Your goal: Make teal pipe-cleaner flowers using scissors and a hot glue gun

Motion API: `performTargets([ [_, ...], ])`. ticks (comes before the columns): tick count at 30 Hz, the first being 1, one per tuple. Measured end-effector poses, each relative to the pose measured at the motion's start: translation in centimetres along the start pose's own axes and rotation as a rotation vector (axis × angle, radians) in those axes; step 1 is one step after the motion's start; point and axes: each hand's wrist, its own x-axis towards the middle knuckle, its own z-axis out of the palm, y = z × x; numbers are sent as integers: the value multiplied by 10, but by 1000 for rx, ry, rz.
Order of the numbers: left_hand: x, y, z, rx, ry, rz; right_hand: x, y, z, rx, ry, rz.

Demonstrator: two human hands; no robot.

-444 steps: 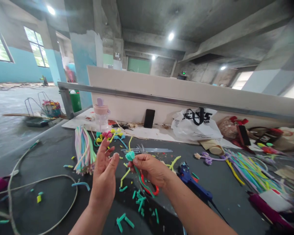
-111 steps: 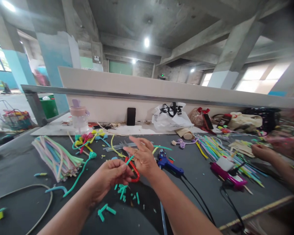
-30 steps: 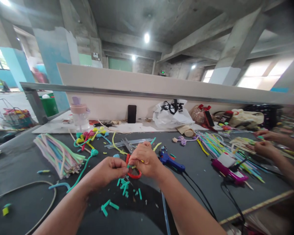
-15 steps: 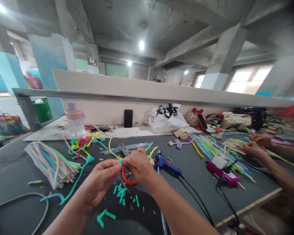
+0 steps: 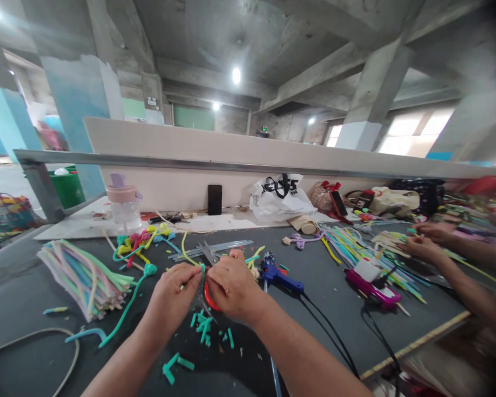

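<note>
My left hand [image 5: 171, 292] is closed in a pinch on a short teal chenille stem piece [image 5: 203, 269], bent into a small loop. Close against it, my right hand [image 5: 235, 284] has its fingers pressed together at the other side of this piece; its grip is partly hidden. Red-handled scissors [image 5: 210, 298] lie under and behind my right hand, their open blades pointing away. On the table below are several cut teal pieces [image 5: 204, 326]. Left of my hands, a teal stem with a knotted head [image 5: 149, 269] lies on the table.
A blue glue gun [image 5: 287, 280] with a trailing cord lies to the right. A bundle of pastel stems [image 5: 89, 281] is at the left. Further right are a magenta device [image 5: 372, 289] and a co-worker's hands [image 5: 425, 245]. A bottle [image 5: 124, 207] and phone [image 5: 215, 199] stand behind.
My fingers have shifted around the teal piece, and my left hand has turned slightly more upright. My right hand covers more of the red scissor handle. The view has shifted slightly.
</note>
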Motion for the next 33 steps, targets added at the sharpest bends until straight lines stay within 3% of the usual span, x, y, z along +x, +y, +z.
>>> performTargets([
  [6,1,-8,-1,371,0,270,0,3,-3,-10,-28,-6],
  [12,-1,-15,-2,393,59,407,-1,4,4,39,11,33],
  [18,-1,-6,2,265,-19,159,-2,8,4,157,75,69],
  [23,1,-3,2,104,-56,106,-1,9,1,303,65,53],
  [33,2,14,-11,-403,-261,-257,2,8,-6,382,62,70],
])
